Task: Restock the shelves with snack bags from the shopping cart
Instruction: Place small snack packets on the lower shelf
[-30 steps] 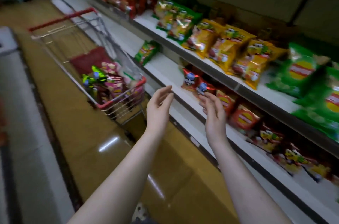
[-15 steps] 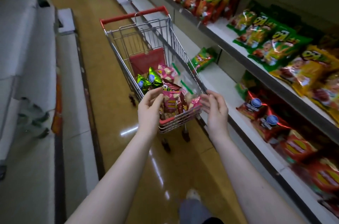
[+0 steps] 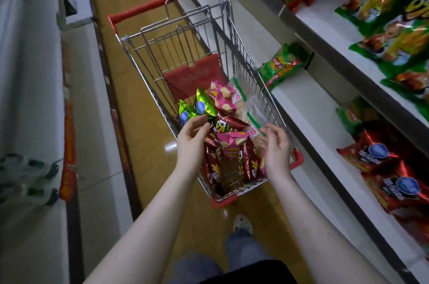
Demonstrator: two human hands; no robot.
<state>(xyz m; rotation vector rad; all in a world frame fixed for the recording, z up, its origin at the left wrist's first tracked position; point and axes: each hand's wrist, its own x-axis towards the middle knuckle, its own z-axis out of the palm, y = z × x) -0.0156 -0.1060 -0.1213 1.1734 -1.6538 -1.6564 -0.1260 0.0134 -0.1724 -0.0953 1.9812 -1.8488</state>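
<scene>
The snack bags [image 3: 232, 144] lie heaped in the near end of the shopping cart [image 3: 167, 2], right between my two hands: a pink one straight between my palms, dark red ones [image 3: 249, 163] below it toward my wrists, and two shiny green ones [image 3: 204, 107] just past my left fingertips. A second ago my hands were raised before the shelf; half a second ago they were at the cart's near rim, and now they are over the heap, with the cart filling far more of my view. My left hand [image 3: 192, 142] is open, fingers loosely curved, gripping nothing; whether its tips touch the green bag I cannot tell. My right hand [image 3: 276, 151] is open too, palm turned toward the left, fingers spread and a little blurred, above the cart's right wall. A clear bag [image 3: 253, 107] beyond my right fingers is hard to read. To the right of that hand runs the white shelf [image 3: 308, 102], holding a lone green bag [image 3: 281, 66] farther off and red bags [image 3: 376, 156] nearer me, cut off at the edge. Both forearms reach forward, bare.
</scene>
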